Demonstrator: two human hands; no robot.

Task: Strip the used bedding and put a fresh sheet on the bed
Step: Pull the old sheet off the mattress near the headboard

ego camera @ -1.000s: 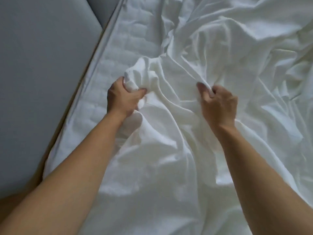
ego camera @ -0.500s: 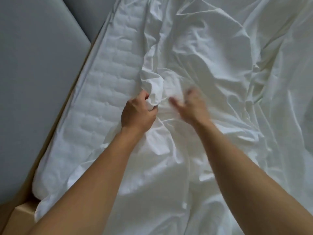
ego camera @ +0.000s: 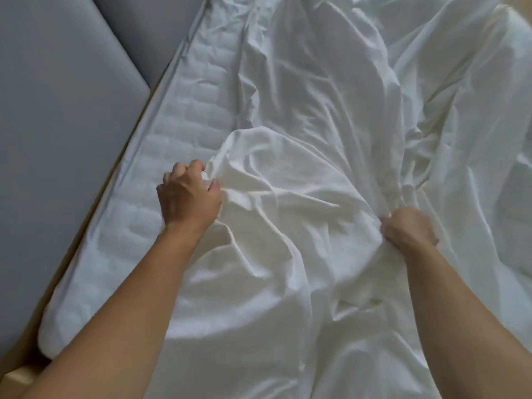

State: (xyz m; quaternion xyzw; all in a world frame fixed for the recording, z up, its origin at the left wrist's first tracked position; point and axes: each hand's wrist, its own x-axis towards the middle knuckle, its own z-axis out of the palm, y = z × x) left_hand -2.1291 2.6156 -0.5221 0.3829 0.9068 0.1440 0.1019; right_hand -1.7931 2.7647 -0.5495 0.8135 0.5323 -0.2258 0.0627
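A crumpled white sheet lies across most of the bed. Along the left side a strip of the quilted white mattress is bare. My left hand grips a bunched fold of the sheet near that bare strip, fingers curled round the cloth. My right hand grips another fold further right, fist closed in the fabric. The sheet between my hands is pulled into ridges and hides the rest of the mattress.
A grey padded panel runs along the bed's left side, with a second grey panel behind it. A pale wooden frame edge shows at the lower left corner of the mattress.
My right hand let go of the sheet beside the left hand, swung right and gripped a new fold. My left hand kept its hold and moved left towards the bare mattress strip.
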